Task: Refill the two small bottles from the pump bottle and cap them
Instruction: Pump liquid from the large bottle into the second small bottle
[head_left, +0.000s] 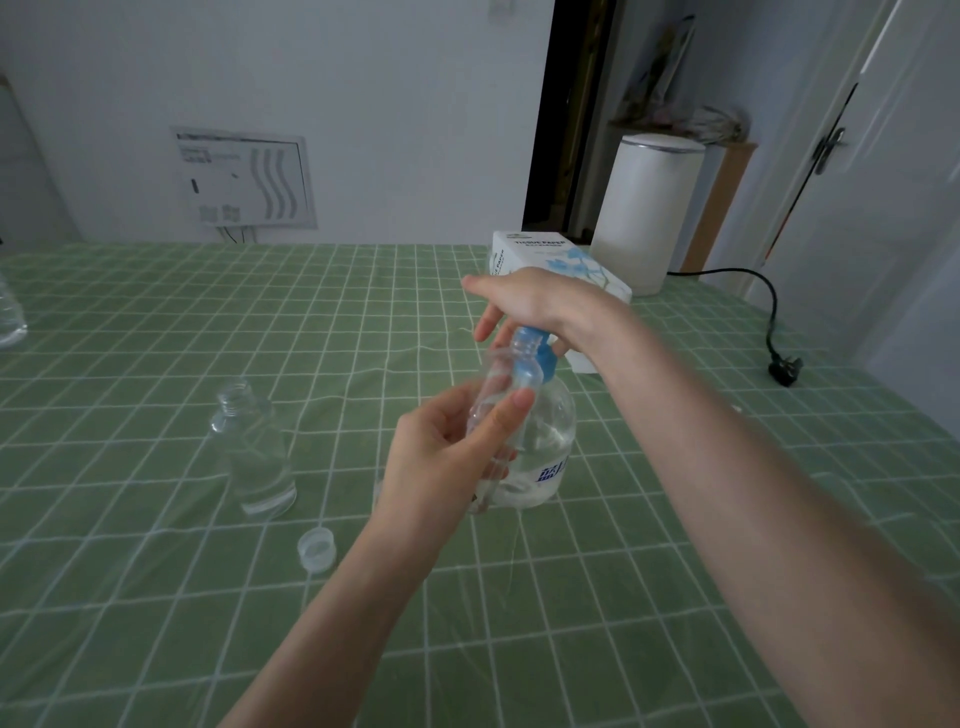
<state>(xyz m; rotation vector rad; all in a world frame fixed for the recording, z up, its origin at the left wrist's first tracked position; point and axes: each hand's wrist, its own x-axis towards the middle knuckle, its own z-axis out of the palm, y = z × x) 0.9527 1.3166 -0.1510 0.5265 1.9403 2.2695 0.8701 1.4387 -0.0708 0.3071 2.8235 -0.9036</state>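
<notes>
A clear pump bottle (550, 431) with a blue pump head (535, 358) stands mid-table. My right hand (524, 304) lies on top of the pump head, fingers straight and hanging over it. My left hand (447, 457) grips a small clear bottle (498, 384) and holds it tilted with its open neck up by the pump spout. A second small clear bottle (254, 447) stands uncapped to the left, apart from both hands. One clear cap (317, 548) lies on the cloth in front of it.
The table wears a green checked cloth (156, 597). A tissue box (545, 265) sits behind the pump bottle, a white cylindrical appliance (644, 208) at the back right with its black cord and plug (784, 366). Another clear bottle (10, 317) shows at the far left edge.
</notes>
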